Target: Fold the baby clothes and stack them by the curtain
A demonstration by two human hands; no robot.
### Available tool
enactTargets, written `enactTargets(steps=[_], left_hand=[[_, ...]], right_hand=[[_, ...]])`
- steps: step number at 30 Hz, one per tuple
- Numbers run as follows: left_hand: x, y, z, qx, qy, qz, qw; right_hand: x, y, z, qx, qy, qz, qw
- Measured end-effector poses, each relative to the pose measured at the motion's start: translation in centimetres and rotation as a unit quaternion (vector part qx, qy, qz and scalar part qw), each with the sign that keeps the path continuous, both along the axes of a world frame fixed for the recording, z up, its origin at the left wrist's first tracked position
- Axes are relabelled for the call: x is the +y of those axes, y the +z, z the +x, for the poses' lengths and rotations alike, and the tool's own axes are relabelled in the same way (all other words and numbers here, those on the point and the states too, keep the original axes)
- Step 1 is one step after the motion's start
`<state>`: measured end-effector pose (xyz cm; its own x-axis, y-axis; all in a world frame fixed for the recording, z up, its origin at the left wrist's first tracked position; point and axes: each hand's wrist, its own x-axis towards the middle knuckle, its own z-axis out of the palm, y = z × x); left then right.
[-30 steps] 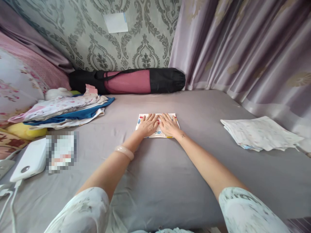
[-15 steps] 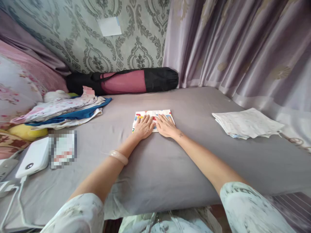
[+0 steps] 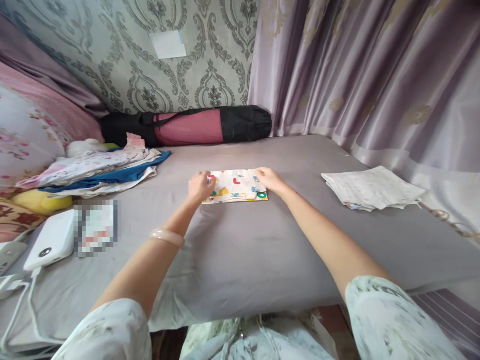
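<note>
A small folded white cloth (image 3: 236, 186) with coloured shapes lies flat on the grey bed sheet (image 3: 243, 250) in the middle of the view. My left hand (image 3: 200, 185) is at the cloth's left end, fingers curled and pinching its edge. At the cloth's right end my right hand (image 3: 269, 178) does the same, fingers closed on the far right corner. A pale bangle (image 3: 166, 236) sits on my left wrist.
A stack of folded pale cloths (image 3: 371, 188) lies at the right near the curtain (image 3: 367, 75). At the left is a pile of clothes (image 3: 97, 170), a yellow item (image 3: 41, 202) and a white power bank (image 3: 50, 241) with cable. A rolled mat in a black bag (image 3: 187, 125) lies along the wall.
Both hands lay flat side by side on the middle of the cloth; now they have spread apart to its two ends and closed on its edges.
</note>
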<state>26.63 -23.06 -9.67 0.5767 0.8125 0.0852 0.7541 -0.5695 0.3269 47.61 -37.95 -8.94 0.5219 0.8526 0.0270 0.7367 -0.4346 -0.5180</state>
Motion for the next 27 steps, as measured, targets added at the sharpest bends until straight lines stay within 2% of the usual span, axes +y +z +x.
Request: enactTargets(steps=[3, 7, 12, 19, 23, 27], left_hand=[[1.5, 0.7, -1.4, 0.045, 0.115, -0.031, 0.992], [2.2, 0.6, -1.7, 0.059, 0.171, -0.096, 0.979], [1.9, 0.7, -0.8, 0.052, 0.169, -0.137, 0.975], [1.6, 1.0, -0.2, 0.032, 0.18, -0.162, 0.97], [1.7, 1.0, -0.3, -0.058, 0.178, -0.201, 0.962], [2.0, 1.2, -0.6, -0.169, 0.166, -0.25, 0.939]], right_hand=[[-1.1, 0.4, 2.0, -0.016, -0.085, -0.081, 0.993], [-1.3, -0.6, 2.3, -0.012, -0.118, -0.124, 0.985], [0.2, -1.8, 1.6, -0.012, -0.141, -0.136, 0.981], [1.0, -1.9, 1.6, 0.018, -0.173, -0.129, 0.976], [0.7, -1.4, 1.1, 0.064, -0.175, -0.084, 0.979], [0.4, -0.5, 0.6, 0.155, -0.173, -0.025, 0.972]])
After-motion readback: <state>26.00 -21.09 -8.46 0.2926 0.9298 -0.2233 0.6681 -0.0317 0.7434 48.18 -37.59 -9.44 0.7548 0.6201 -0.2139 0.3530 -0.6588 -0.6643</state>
